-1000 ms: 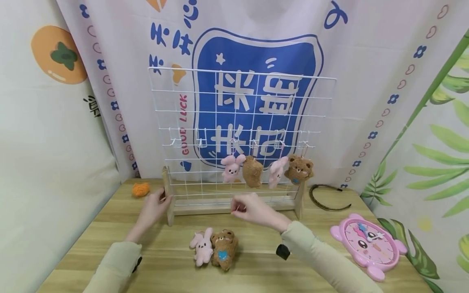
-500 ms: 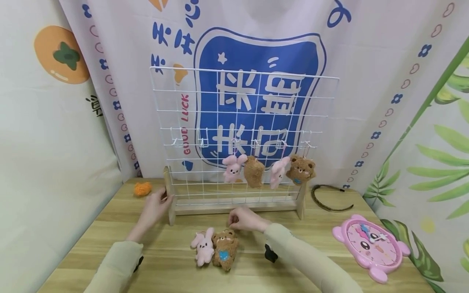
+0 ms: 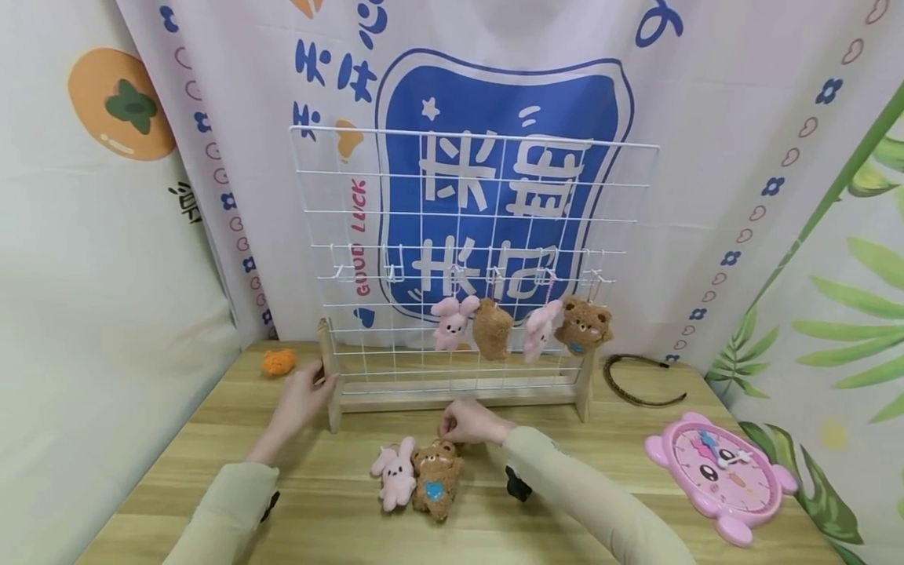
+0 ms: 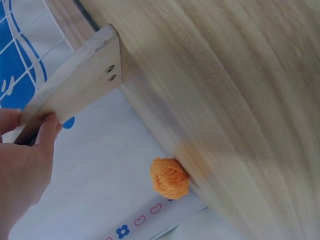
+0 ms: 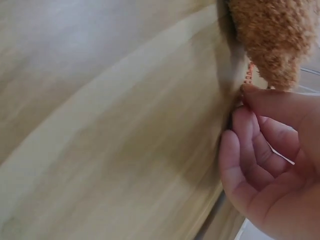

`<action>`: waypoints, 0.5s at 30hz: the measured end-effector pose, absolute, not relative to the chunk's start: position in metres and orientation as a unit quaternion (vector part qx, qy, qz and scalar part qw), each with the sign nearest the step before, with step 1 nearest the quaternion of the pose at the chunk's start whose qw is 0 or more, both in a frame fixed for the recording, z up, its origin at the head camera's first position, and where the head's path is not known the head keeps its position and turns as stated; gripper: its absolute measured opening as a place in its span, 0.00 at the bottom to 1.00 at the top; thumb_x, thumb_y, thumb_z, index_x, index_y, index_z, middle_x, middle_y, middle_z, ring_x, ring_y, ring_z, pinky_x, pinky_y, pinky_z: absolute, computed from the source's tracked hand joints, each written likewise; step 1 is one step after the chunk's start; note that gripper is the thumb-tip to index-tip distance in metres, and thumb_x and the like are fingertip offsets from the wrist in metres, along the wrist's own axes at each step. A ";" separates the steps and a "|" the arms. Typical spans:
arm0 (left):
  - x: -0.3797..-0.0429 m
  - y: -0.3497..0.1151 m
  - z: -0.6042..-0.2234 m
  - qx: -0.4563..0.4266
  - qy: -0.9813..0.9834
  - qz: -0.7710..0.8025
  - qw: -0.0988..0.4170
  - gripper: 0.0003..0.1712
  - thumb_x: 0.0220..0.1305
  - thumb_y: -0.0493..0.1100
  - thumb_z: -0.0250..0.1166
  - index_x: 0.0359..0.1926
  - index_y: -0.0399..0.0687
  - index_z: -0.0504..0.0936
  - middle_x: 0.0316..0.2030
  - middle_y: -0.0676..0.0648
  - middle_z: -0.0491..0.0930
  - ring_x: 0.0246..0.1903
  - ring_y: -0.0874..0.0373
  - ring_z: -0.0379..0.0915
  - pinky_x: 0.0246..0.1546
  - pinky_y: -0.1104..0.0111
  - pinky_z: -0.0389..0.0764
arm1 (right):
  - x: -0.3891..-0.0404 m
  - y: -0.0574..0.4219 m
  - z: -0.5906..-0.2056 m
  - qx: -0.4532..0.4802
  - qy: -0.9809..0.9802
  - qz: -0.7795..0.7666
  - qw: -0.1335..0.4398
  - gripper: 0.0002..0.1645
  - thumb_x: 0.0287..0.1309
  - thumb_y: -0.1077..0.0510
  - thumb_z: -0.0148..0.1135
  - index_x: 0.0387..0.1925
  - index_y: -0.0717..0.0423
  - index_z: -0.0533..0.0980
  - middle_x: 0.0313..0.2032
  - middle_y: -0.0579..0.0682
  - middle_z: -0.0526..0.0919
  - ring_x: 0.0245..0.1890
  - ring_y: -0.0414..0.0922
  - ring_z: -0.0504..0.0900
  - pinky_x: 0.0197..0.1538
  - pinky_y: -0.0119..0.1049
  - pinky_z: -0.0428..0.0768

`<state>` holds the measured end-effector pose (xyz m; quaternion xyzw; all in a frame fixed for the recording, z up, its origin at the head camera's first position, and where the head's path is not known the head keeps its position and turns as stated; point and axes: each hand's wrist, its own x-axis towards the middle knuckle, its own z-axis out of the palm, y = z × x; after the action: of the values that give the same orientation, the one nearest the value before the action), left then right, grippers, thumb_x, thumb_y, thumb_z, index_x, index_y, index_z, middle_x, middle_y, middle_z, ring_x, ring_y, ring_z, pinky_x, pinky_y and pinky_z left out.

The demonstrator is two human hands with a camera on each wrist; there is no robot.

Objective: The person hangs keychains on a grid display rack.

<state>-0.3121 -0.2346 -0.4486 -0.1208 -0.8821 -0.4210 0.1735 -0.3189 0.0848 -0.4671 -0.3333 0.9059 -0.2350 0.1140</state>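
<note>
My left hand grips the left wooden upright of the white wire grid rack, thumb and fingers on either side of it. Behind the brown plush bear, my right hand is low over the table. In the right wrist view its thumb and forefinger pinch the bear's thin orange cord close to the tabletop. The bear lies face up with a blue patch on its belly. A pink plush rabbit lies against its left side.
On the rack's hooks hang a rabbit, a bear, another rabbit and another bear. Two hooks at left hold nothing. An orange yarn ball, a dark headband and a pink clock lie around it.
My right hand has come down and slightly left from in front of the rack to the bear's head, where it now pinches the cord. The left hand stays on the upright.
</note>
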 end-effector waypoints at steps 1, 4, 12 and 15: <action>-0.312 -0.235 -0.449 -0.122 -0.882 -0.421 0.174 0.19 0.69 0.33 0.58 0.56 0.22 0.74 0.53 0.21 0.77 0.56 0.29 0.76 0.54 0.47 0.82 | -0.319 0.084 -0.466 -0.330 0.906 -0.235 0.118 0.07 0.61 0.63 0.64 0.28 0.56 0.85 0.25 0.51 0.87 0.18 0.32 0.71 0.24 0.21 0.71; -0.313 -0.235 -0.449 -0.123 -0.882 -0.420 0.175 0.19 0.69 0.32 0.58 0.56 0.22 0.73 0.53 0.21 0.77 0.55 0.29 0.76 0.53 0.47 0.82 | -0.319 0.083 -0.464 -0.324 0.907 -0.236 0.128 0.10 0.61 0.60 0.66 0.24 0.55 0.84 0.22 0.51 0.86 0.15 0.32 0.69 0.22 0.21 0.69; -0.313 -0.235 -0.448 -0.124 -0.884 -0.417 0.172 0.19 0.70 0.33 0.58 0.57 0.22 0.73 0.54 0.21 0.77 0.56 0.29 0.75 0.54 0.46 0.81 | -0.317 0.079 -0.458 -0.313 0.907 -0.241 0.144 0.09 0.57 0.61 0.69 0.22 0.57 0.85 0.19 0.50 0.85 0.14 0.32 0.68 0.20 0.21 0.68; -0.313 -0.236 -0.449 -0.122 -0.884 -0.418 0.169 0.19 0.70 0.33 0.58 0.57 0.22 0.73 0.54 0.22 0.76 0.56 0.30 0.75 0.55 0.47 0.81 | -0.316 0.077 -0.457 -0.308 0.909 -0.239 0.147 0.09 0.57 0.65 0.66 0.23 0.59 0.85 0.20 0.51 0.86 0.14 0.32 0.66 0.20 0.20 0.66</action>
<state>-0.3133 -0.2358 -0.4488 -0.1224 -0.8839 -0.4184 0.1691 -0.3164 0.0766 -0.4572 -0.3079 0.9091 -0.2394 0.1467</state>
